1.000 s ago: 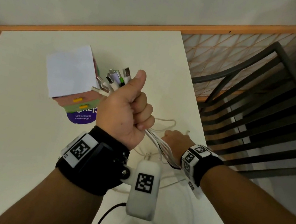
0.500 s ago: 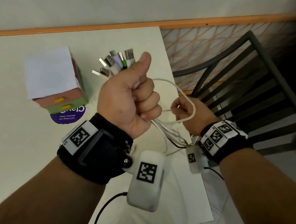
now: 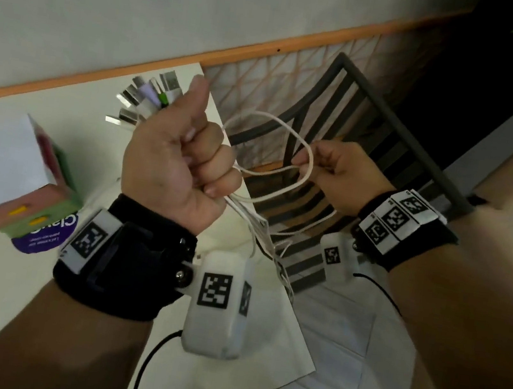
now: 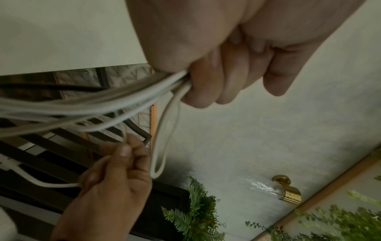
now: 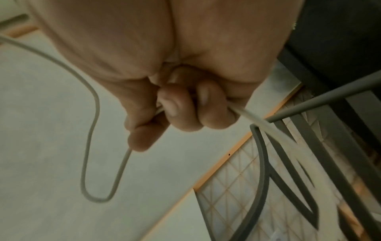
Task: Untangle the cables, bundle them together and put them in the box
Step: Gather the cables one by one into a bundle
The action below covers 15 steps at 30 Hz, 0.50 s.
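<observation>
Cables (image 3: 246, 216) hidden inside left hand (image 3: 176, 164); box (image 3: 16, 176) blurred.

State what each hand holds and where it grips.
Left hand grips the cable bundle just below the USB plugs. Right hand pinches one white cable loop mid-length.

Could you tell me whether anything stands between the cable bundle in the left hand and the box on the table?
Nothing visible does. The left hand grips the cable bundle in the air just right of the box; only bare table shows between them. The right hand pinches a loose loop on the far side.
</observation>
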Each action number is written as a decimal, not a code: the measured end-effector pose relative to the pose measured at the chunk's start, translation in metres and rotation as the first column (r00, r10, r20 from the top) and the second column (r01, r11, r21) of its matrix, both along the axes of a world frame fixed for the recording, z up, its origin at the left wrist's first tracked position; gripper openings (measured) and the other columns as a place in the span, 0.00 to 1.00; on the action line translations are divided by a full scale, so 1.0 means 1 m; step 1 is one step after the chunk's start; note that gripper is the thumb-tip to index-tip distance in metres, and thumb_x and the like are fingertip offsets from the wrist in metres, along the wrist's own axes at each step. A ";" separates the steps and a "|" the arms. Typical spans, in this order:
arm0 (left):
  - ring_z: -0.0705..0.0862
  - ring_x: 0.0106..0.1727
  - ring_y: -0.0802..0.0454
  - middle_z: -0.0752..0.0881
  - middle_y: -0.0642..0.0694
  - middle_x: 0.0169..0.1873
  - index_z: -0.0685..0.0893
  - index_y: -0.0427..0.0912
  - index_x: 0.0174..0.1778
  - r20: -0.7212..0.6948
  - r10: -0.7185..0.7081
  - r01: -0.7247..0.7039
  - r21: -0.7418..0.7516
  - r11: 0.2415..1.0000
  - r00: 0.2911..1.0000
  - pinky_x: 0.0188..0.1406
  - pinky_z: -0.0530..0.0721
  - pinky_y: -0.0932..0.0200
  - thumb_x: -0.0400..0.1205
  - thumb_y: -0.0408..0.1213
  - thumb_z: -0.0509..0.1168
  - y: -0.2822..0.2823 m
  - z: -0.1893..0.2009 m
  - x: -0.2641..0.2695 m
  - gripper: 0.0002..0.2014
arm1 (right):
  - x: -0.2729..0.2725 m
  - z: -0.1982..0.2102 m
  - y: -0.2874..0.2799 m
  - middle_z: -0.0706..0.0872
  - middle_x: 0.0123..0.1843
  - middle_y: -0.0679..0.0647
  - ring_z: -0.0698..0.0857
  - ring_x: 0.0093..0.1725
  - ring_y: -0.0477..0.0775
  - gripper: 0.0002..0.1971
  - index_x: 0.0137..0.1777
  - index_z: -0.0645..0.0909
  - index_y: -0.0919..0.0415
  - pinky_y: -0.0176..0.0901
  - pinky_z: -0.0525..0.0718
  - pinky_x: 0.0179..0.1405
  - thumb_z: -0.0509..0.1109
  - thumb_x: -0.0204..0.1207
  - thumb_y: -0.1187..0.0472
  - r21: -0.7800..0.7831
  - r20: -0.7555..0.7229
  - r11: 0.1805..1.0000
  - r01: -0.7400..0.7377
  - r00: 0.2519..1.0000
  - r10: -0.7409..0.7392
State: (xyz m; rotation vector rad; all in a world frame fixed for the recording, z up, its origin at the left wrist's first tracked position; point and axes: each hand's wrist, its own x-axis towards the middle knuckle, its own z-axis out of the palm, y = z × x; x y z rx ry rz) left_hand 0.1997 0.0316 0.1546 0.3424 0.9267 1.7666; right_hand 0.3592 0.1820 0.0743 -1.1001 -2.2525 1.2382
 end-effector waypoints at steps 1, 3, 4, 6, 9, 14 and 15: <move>0.52 0.14 0.57 0.56 0.53 0.14 0.56 0.48 0.26 -0.005 0.001 -0.001 -0.006 1.000 1.000 0.15 0.55 0.67 0.81 0.49 0.64 0.001 0.000 0.001 0.25 | 0.002 0.003 0.001 0.90 0.34 0.43 0.88 0.37 0.38 0.09 0.47 0.86 0.54 0.34 0.85 0.45 0.68 0.80 0.69 -0.020 -0.086 1.000 0.018 0.996 -0.020; 0.52 0.14 0.57 0.56 0.53 0.14 0.57 0.48 0.26 -0.012 0.009 -0.010 -0.014 1.000 1.000 0.16 0.55 0.68 0.78 0.50 0.65 0.003 -0.001 0.002 0.24 | 0.003 0.014 0.004 0.89 0.31 0.41 0.86 0.33 0.37 0.13 0.45 0.86 0.52 0.28 0.81 0.38 0.67 0.80 0.71 -0.028 -0.210 0.999 0.040 0.977 -0.045; 0.52 0.14 0.57 0.56 0.53 0.14 0.57 0.47 0.26 -0.016 0.014 -0.015 -0.016 1.000 1.000 0.16 0.55 0.68 0.77 0.50 0.66 0.004 -0.001 0.002 0.24 | 0.004 0.020 0.006 0.89 0.31 0.43 0.85 0.31 0.38 0.12 0.47 0.86 0.54 0.27 0.80 0.34 0.67 0.81 0.71 -0.026 -0.254 0.998 0.057 0.965 -0.062; 0.52 0.14 0.57 0.57 0.53 0.14 0.57 0.47 0.26 -0.023 0.020 -0.020 -0.020 1.000 1.000 0.16 0.54 0.68 0.77 0.50 0.66 0.006 -0.001 0.002 0.24 | 0.004 0.034 0.011 0.89 0.34 0.53 0.81 0.26 0.41 0.07 0.51 0.87 0.62 0.29 0.76 0.27 0.67 0.81 0.70 -0.036 -0.328 0.995 0.097 0.939 -0.103; 0.52 0.14 0.57 0.57 0.53 0.14 0.58 0.47 0.26 -0.019 0.022 -0.023 -0.024 0.999 1.000 0.17 0.54 0.68 0.78 0.50 0.66 0.007 -0.001 0.000 0.24 | 0.004 0.052 0.017 0.87 0.33 0.58 0.75 0.20 0.43 0.06 0.53 0.84 0.65 0.33 0.72 0.19 0.66 0.82 0.70 -0.064 -0.451 0.987 0.146 0.878 -0.159; 0.54 0.13 0.57 0.58 0.53 0.13 0.57 0.47 0.26 0.019 0.001 -0.001 0.004 1.000 1.000 0.16 0.55 0.68 0.80 0.48 0.64 0.010 -0.004 0.000 0.24 | -0.007 0.053 0.015 0.87 0.35 0.57 0.83 0.24 0.38 0.07 0.54 0.84 0.67 0.26 0.77 0.25 0.65 0.82 0.71 0.025 -0.409 0.986 0.167 0.901 -0.143; 0.54 0.13 0.57 0.58 0.53 0.13 0.58 0.47 0.25 0.025 -0.007 0.007 0.012 1.000 1.000 0.16 0.55 0.68 0.79 0.48 0.64 0.011 -0.006 0.000 0.24 | -0.009 0.049 0.015 0.88 0.34 0.55 0.85 0.27 0.40 0.07 0.52 0.84 0.63 0.30 0.80 0.27 0.65 0.82 0.70 0.042 -0.384 0.984 0.173 0.912 -0.144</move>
